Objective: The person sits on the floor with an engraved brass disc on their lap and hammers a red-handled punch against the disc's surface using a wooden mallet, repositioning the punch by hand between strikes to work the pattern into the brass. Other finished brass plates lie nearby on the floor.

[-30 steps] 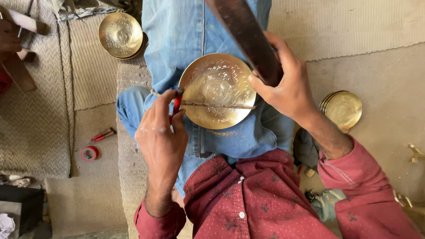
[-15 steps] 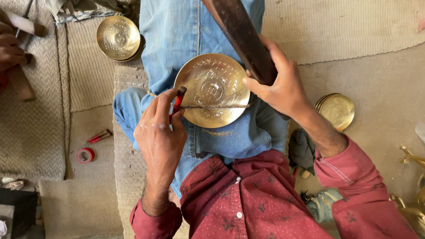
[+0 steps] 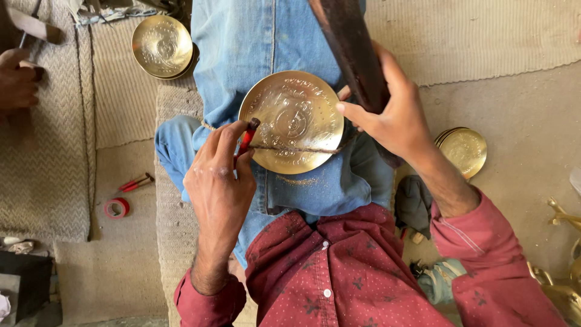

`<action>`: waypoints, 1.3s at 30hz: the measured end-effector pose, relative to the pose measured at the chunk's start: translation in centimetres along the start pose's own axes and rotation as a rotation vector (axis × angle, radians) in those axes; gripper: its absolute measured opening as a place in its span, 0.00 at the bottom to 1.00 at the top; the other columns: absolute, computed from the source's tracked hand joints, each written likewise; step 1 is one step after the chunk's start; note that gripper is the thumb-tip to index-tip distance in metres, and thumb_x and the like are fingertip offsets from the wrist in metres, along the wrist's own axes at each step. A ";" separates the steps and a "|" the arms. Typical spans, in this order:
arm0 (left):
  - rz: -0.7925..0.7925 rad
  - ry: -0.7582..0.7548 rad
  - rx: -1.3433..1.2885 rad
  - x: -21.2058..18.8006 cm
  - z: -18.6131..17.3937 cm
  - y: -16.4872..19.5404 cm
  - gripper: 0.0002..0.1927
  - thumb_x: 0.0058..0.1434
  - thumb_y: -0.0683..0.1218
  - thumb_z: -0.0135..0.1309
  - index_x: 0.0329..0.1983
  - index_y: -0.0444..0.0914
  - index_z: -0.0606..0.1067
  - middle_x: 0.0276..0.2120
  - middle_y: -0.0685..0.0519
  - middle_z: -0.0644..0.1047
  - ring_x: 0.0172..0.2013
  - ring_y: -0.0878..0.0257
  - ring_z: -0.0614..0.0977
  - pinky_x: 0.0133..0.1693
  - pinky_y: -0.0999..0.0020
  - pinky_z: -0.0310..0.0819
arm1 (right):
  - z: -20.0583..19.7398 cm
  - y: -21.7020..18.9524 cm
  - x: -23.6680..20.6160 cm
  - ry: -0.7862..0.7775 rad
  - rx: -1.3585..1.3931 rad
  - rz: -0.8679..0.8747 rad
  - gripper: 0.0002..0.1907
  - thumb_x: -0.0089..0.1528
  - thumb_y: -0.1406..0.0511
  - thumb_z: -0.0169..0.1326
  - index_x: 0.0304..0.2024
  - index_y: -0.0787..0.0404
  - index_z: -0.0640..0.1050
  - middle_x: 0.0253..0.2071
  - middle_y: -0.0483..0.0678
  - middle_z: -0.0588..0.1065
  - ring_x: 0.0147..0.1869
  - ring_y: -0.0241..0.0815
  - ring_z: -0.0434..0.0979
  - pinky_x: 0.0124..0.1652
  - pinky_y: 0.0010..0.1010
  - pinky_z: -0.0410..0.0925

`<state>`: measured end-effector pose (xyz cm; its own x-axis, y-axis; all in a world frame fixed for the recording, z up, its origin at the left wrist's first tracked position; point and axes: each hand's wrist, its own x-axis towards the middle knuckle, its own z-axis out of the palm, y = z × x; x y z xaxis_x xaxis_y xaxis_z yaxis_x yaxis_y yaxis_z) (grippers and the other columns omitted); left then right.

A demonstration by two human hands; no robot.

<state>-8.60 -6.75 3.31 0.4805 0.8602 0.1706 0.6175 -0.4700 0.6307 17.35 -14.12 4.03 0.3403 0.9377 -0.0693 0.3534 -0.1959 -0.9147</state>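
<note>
A round brass plate (image 3: 295,121) with an embossed pattern rests on my lap, on blue jeans, with a thin cord stretched across its lower part. My left hand (image 3: 219,178) pinches a small red-handled tool (image 3: 246,135) whose tip touches the plate's left edge. My right hand (image 3: 390,115) grips a long dark wooden stick (image 3: 351,48) that slants up over the plate's right rim.
A stack of brass plates (image 3: 162,47) lies on the woven mat at upper left, another brass plate stack (image 3: 463,150) at right. Red tape roll (image 3: 116,208) and red-handled tools (image 3: 137,181) lie on the floor left. Another person's hand (image 3: 17,79) is at far left.
My left hand has shifted slightly, bringing the red tool's tip to the plate's left edge. The view has drifted a little; the right hand keeps its hold on the stick.
</note>
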 end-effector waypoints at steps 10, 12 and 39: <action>-0.021 -0.032 -0.028 -0.1 -0.4 0.0 0.22 0.57 0.35 0.60 0.55 0.41 0.75 0.52 0.49 0.79 0.48 0.48 0.83 0.45 0.58 0.77 | 1.6 0.6 -3.2 -0.102 0.052 0.065 0.42 0.57 0.72 0.65 0.71 0.60 0.62 0.47 0.43 0.74 0.43 0.32 0.76 0.42 0.27 0.73; -0.002 -0.024 -0.002 -0.2 -0.3 0.0 0.21 0.57 0.36 0.61 0.55 0.41 0.75 0.52 0.49 0.79 0.48 0.48 0.82 0.45 0.58 0.77 | 1.6 0.7 -3.6 -0.092 0.182 0.069 0.47 0.56 0.72 0.65 0.74 0.61 0.56 0.52 0.42 0.74 0.47 0.31 0.76 0.45 0.26 0.73; 0.080 -0.067 0.049 1.3 -0.4 0.1 0.23 0.56 0.32 0.52 0.53 0.44 0.77 0.53 0.53 0.79 0.49 0.51 0.82 0.44 0.58 0.76 | 1.0 3.6 -5.5 0.031 -0.020 -0.077 0.47 0.61 0.74 0.65 0.77 0.59 0.55 0.43 0.46 0.80 0.48 0.34 0.81 0.51 0.27 0.73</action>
<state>-8.18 -5.60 3.90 0.5691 0.8052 0.1663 0.6045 -0.5469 0.5793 15.86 -19.67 0.72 0.3384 0.9409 0.0137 0.3967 -0.1294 -0.9088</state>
